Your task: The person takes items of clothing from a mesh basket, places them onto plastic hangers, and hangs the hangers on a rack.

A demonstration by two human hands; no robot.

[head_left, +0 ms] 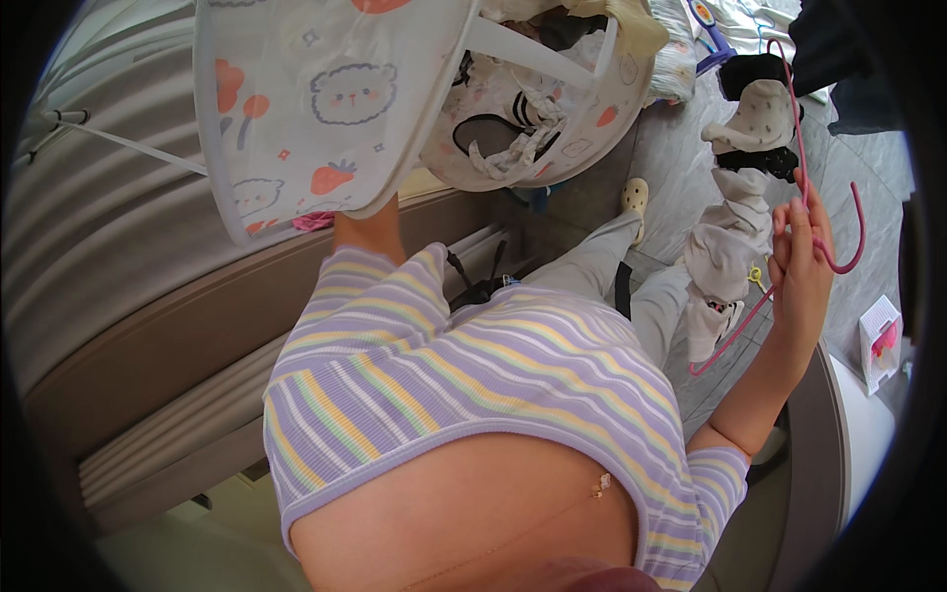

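Your R hand (804, 242) has its fingers curled round the pink hanger (860, 212), pinching it near the neck, prob. b/c that's the balance pt: the sloping arms run out either side of your grip w/ the load between. The hook sticks out to the R, nothing on it, well clear of the cloth. Along the covered lower bar you've got a black piece (745, 77) at the far end, a pale dotted cloth (760, 107), a black lacy piece (762, 160), then pale garments (730, 247) toward you; in a row like that they prob. share the wt. & bunch less. Your L forearm (370, 237) goes up behind the printed white panel (335, 148), so can't tell if your L hand is spread or gripping. Just beside it, the printed round basket (582, 148) sits mouth-up w/ black-&-white laundry (528, 123) inside, prob. for easy reach. Farther R: small white basket (871, 375) w/ smth pink.
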